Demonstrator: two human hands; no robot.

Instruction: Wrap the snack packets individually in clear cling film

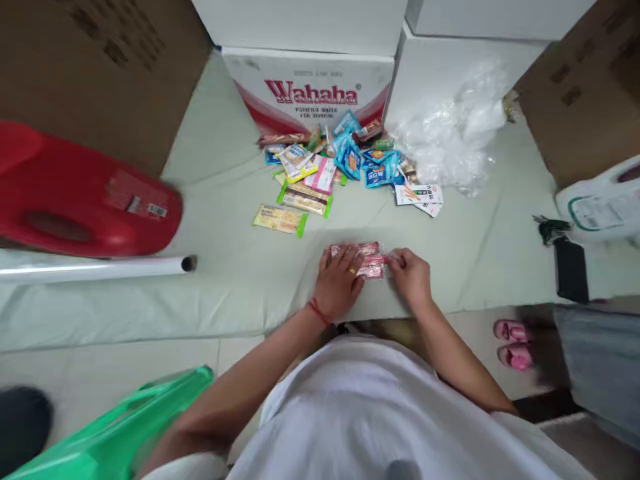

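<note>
Near the front edge of the covered surface lie several red snack packets [373, 270] side by side, with clear plastic about them. My left hand [336, 285] rests flat over their left part, fingers stretched forward, and hides some of them. At their right end my right hand [411, 277] pinches the edge of the clear plastic bag [389, 256]. Farther forward is a pile of small snack packets: blue ones [353, 160], white ones [419, 195] and yellow-green biscuit packets [280, 219].
A Wahaha carton [315, 93] stands behind the pile, with crumpled clear plastic bags [455, 133] to its right. On the left are a red jug [100, 200] and a white roll [95, 269]. A black phone [571, 270] and white bottle [605, 207] are at right.
</note>
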